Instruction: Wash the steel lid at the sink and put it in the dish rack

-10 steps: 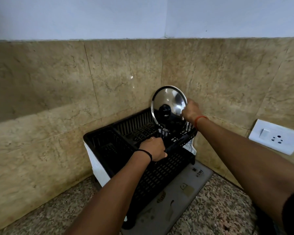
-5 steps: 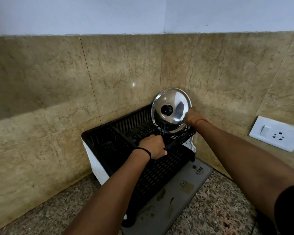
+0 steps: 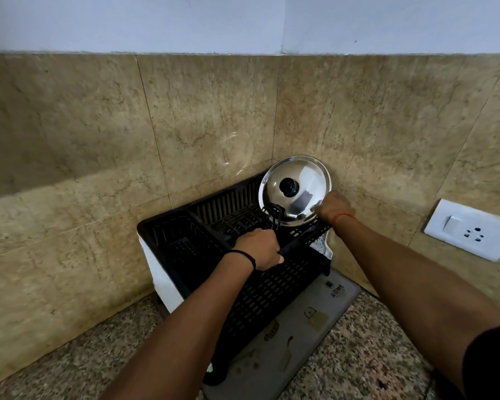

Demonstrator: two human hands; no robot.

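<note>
The right hand (image 3: 334, 207) pinches the lower right rim of the steel lid (image 3: 295, 189), fingers (image 3: 318, 209) curled against the metal. The left hand (image 3: 259, 249) grips the front rail of the black dish rack (image 3: 185, 243), fingers wrapped round it. The lid stands tilted at the rack's back right corner (black knob facing out), leaning toward the tiled wall (image 3: 98, 140). The rack sits on a grey mat (image 3: 300, 342) on the speckled stone surface (image 3: 373, 356); a white switch plate (image 3: 468, 229) is on the wall to the right.

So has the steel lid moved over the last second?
Yes. The steel lid has shifted right and back toward the wall corner, lower against the dish rack rim; the right hand holds its edge.
</note>
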